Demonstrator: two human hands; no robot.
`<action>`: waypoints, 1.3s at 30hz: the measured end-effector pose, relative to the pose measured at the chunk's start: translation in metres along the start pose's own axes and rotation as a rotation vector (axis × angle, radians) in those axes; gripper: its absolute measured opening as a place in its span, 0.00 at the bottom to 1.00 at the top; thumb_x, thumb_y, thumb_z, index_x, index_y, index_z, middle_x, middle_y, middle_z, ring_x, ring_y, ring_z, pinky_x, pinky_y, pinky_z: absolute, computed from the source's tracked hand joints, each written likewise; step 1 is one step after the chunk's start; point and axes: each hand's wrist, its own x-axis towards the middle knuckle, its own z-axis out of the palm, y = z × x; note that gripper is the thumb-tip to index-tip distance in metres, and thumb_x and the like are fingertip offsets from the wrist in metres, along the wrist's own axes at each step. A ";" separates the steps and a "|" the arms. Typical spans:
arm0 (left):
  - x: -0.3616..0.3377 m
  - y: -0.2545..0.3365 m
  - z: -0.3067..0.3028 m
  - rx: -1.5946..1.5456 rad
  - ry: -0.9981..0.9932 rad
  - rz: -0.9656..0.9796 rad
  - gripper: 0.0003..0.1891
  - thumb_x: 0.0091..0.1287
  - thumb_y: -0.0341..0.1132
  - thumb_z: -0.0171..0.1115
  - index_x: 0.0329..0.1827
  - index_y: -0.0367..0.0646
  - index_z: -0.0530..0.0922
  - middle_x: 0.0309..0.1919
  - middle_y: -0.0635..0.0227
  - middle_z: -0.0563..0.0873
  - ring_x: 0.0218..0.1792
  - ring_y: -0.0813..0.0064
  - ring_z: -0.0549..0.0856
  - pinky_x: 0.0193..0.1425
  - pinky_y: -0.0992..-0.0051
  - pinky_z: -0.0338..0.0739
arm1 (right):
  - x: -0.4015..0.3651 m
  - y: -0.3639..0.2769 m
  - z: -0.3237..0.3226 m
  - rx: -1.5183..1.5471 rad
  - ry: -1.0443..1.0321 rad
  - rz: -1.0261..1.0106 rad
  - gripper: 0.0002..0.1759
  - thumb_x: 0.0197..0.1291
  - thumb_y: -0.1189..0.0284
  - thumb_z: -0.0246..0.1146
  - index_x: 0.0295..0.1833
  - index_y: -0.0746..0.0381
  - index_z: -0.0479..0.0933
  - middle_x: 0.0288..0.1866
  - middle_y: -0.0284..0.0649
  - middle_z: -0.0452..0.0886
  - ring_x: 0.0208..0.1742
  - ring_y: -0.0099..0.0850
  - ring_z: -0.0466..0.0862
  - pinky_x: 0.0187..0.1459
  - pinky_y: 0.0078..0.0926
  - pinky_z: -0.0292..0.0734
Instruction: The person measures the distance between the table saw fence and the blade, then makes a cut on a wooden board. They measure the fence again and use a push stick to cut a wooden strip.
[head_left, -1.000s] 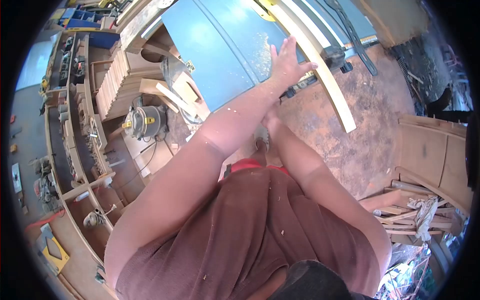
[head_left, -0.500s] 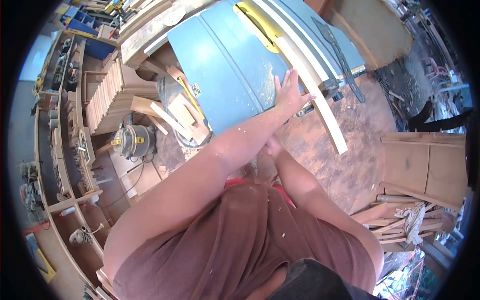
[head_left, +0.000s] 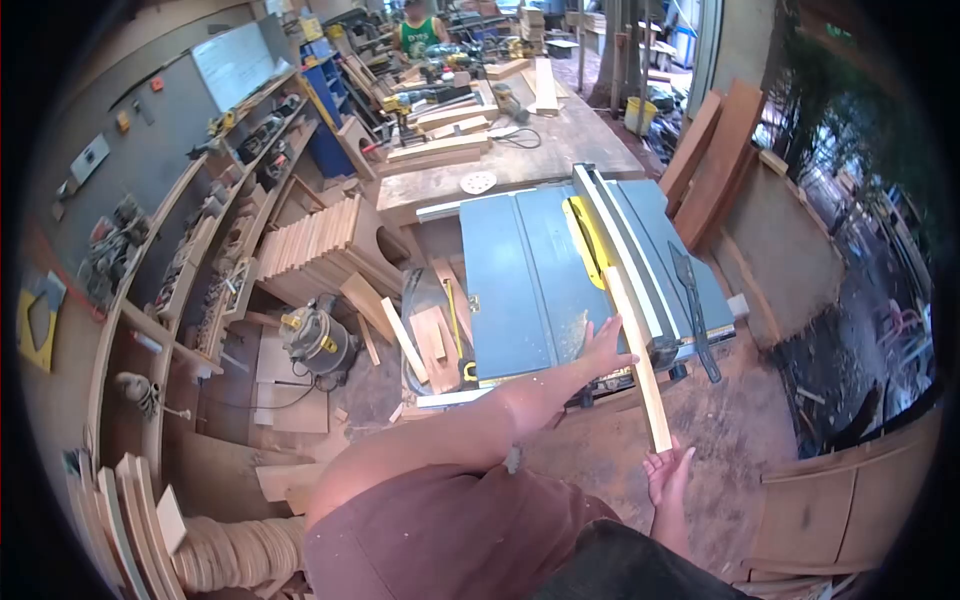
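Observation:
A long pale wooden strip (head_left: 648, 395) lies along the blue table saw (head_left: 505, 290), beside the white fence (head_left: 632, 265), and sticks out past the saw's near edge. The far end of the strip is close to the yellow blade guard (head_left: 585, 240). My left hand (head_left: 604, 350) lies at the near edge of the saw, fingers spread, its thumb touching the strip. At the strip's near end, my right hand (head_left: 668, 474) is palm up with loosely bent fingers and the thumb apart. It is at the wood's end; a firm grip does not show.
Beyond the saw, a workbench (head_left: 410, 190) carries boards and tools. A black push stick (head_left: 690, 300) lies right of the fence. Left are a shop vacuum (head_left: 320, 340), stacked wooden slats (head_left: 310, 240) and shelves. A person in a green top (head_left: 418, 35) is far back.
The view has tilted up, bringing the workbench into sight. My right hand has moved from beneath my left forearm to the strip's near end. My left hand remains beside the strip.

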 end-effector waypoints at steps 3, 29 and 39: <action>-0.006 -0.001 0.001 0.006 -0.022 -0.029 0.57 0.56 0.60 0.68 0.78 0.35 0.46 0.76 0.50 0.58 0.79 0.58 0.51 0.79 0.51 0.33 | -0.010 -0.010 0.012 -0.141 -0.040 -0.024 0.41 0.70 0.40 0.45 0.73 0.62 0.58 0.52 0.48 0.77 0.42 0.36 0.82 0.38 0.27 0.84; -0.184 -0.148 0.105 -0.520 -0.121 -0.627 0.28 0.74 0.55 0.45 0.58 0.40 0.79 0.53 0.55 0.83 0.55 0.59 0.81 0.60 0.60 0.73 | -0.131 -0.017 -0.099 -0.576 -0.127 0.335 0.25 0.71 0.72 0.55 0.71 0.65 0.62 0.47 0.41 0.79 0.35 0.32 0.86 0.37 0.27 0.87; -0.338 -0.252 0.002 -0.195 -0.500 -0.398 0.29 0.71 0.58 0.52 0.58 0.41 0.80 0.55 0.51 0.83 0.59 0.54 0.80 0.64 0.60 0.70 | -0.059 0.043 0.050 -0.528 -0.324 0.301 0.17 0.72 0.67 0.56 0.60 0.64 0.69 0.37 0.39 0.81 0.29 0.28 0.85 0.31 0.24 0.87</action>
